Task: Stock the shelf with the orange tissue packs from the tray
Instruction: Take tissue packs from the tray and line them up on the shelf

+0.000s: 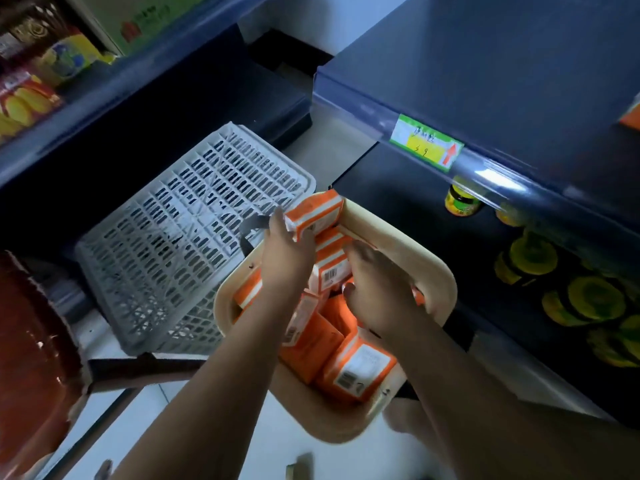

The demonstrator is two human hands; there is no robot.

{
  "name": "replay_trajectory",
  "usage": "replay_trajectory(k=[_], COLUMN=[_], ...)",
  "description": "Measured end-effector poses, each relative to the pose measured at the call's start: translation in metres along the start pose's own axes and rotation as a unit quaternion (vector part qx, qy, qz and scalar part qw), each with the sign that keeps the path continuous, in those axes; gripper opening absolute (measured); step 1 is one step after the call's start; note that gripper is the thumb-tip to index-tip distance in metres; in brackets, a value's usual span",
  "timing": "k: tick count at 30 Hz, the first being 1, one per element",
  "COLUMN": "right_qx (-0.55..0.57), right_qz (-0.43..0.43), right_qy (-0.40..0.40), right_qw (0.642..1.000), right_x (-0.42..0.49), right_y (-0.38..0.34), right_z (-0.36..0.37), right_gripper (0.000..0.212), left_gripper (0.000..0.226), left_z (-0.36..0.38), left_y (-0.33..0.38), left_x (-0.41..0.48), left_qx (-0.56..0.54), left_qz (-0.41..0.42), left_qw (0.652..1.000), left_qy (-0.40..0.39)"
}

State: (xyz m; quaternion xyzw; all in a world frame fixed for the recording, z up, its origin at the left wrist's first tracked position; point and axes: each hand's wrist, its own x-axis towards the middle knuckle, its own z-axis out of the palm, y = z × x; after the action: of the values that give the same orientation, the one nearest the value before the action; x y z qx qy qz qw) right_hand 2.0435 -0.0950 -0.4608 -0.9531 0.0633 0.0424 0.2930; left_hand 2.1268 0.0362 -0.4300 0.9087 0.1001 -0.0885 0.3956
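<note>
dim shop aisle, dark blue shelving on both sides and a pale tiled floor [304,455] underneath, and we're looking straight down from the head camera. on the floor sits the beige tray [427,255], and it's loaded: a jumble of orange tissue packs [356,372] lying every which way inside it.

left hand [287,251] is up at the far end of the tray, fingers and thumb wrapped round one orange pack [313,216], raised to about the tray's rim. right hand [377,282] is down among the packs, palm down and thumb spread; whether those fingers have closed on a pack i can't tell, they're hidden behind the hand.

now the target: the shelf [485,64] on the right, green and yellow price tag [427,143] on its edge. its top looks bare across nearly all that shows. there's an orange sliver [632,116] at the far right edge, maybe a pack already placed, too cropped to call. below it, jars [463,202] with yellow lids. a grey crate [194,244] lies tipped beside the tray, and snack bags [24,102] sit top left.

my read: early going. one pack in hand, none clearly stocked, and most of the load waiting in the tray. plenty of trips left.
</note>
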Motion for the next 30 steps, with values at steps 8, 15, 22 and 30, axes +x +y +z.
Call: replay_trajectory(k=[8, 15, 22, 30], right_qx=[-0.107, -0.126, -0.151, -0.026], right_qz=[-0.002, 0.002, -0.001, -0.054], right_qy=[0.001, 0.055, 0.090, 0.316], right_qw=[0.994, 0.990, 0.984, 0.947], right_x=[0.029, 0.022, -0.014, -0.044], right_y=[0.014, 0.023, 0.031, -0.007], right_z=[0.032, 0.041, 0.017, -0.073], right_gripper=[0.054, 0.035, 0.034, 0.045], left_gripper=[0.025, 0.009, 0.013, 0.039], left_z=[0.018, 0.025, -0.008, -0.052], left_y=[-0.003, -0.013, -0.007, 0.025], left_x=[0.016, 0.005, -0.016, -0.055], left_qx=[-0.174, -0.316, -0.385, -0.466], left_qz=[-0.054, -0.153, -0.052, 0.068], left_qw=[0.983, 0.935, 0.921, 0.881], left_qy=[-0.014, 0.043, 0.010, 0.043])
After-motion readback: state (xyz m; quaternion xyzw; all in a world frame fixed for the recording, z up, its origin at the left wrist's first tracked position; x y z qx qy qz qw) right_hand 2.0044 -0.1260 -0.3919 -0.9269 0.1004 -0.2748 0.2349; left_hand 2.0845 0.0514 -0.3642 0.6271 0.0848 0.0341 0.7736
